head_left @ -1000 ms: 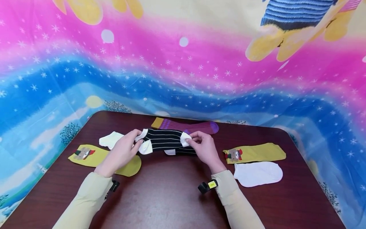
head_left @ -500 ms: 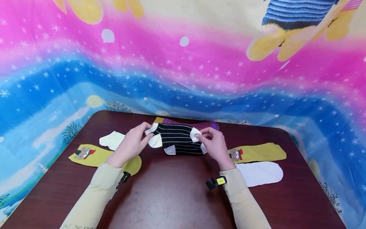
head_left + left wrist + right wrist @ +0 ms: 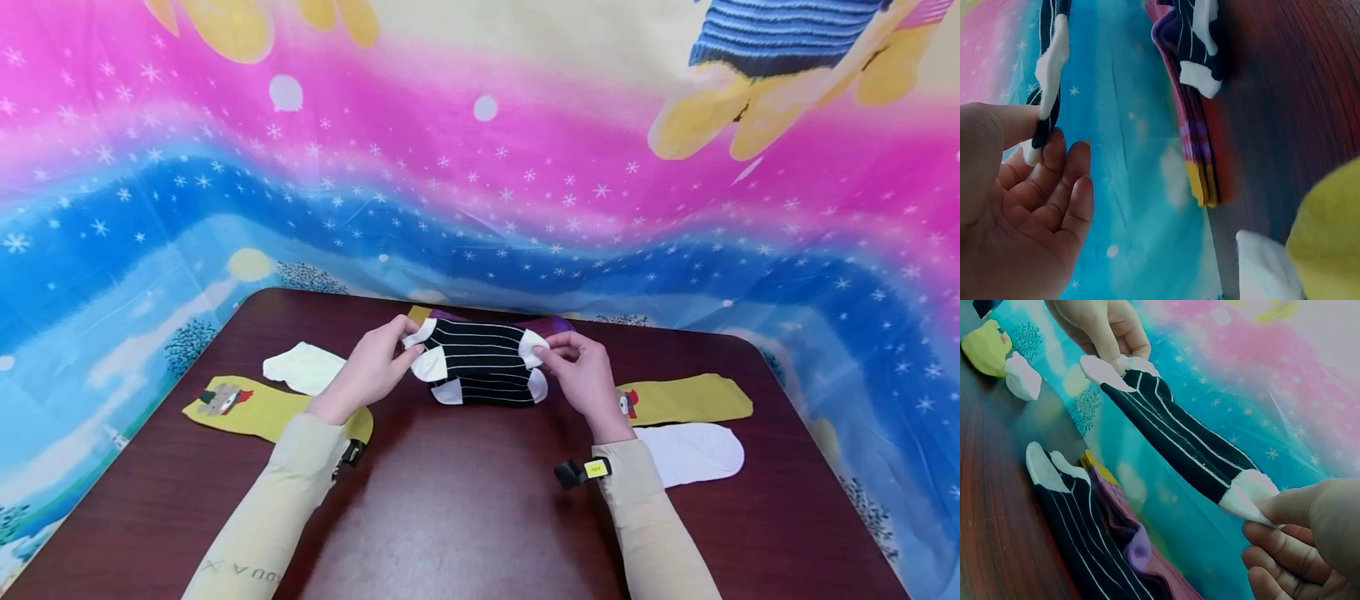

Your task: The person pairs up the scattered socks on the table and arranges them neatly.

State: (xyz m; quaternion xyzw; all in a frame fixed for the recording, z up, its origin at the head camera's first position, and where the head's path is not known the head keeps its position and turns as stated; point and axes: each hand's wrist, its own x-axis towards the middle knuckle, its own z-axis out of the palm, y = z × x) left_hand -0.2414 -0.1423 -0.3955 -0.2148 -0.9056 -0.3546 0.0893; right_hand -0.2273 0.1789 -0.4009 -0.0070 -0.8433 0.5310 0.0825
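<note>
A black sock with white stripes [image 3: 483,347] is stretched level between both hands, held above the table. My left hand [image 3: 371,371] pinches its white cuff between thumb and fingers; the white heel hangs beside the thumb. At the other end, my right hand [image 3: 581,375] pinches the white toe. Beneath it lies a matching striped sock [image 3: 491,391], partly covered in the head view; the right wrist view shows that second sock [image 3: 1079,531] apart from the held one. Behind them a purple sock with a yellow cuff [image 3: 1141,550] lies flat, mostly hidden in the head view.
On the left lie a yellow bear sock [image 3: 262,410] and a white sock [image 3: 300,367], both partly behind the left arm. On the right are another yellow sock [image 3: 693,398] and a white sock [image 3: 697,452]. A printed cloth [image 3: 480,192] hangs behind the dark table [image 3: 457,517].
Both hands have moved to the right with the stretched striped sock, and slightly away from me. It now hangs over the matching sock and covers more of the purple one.
</note>
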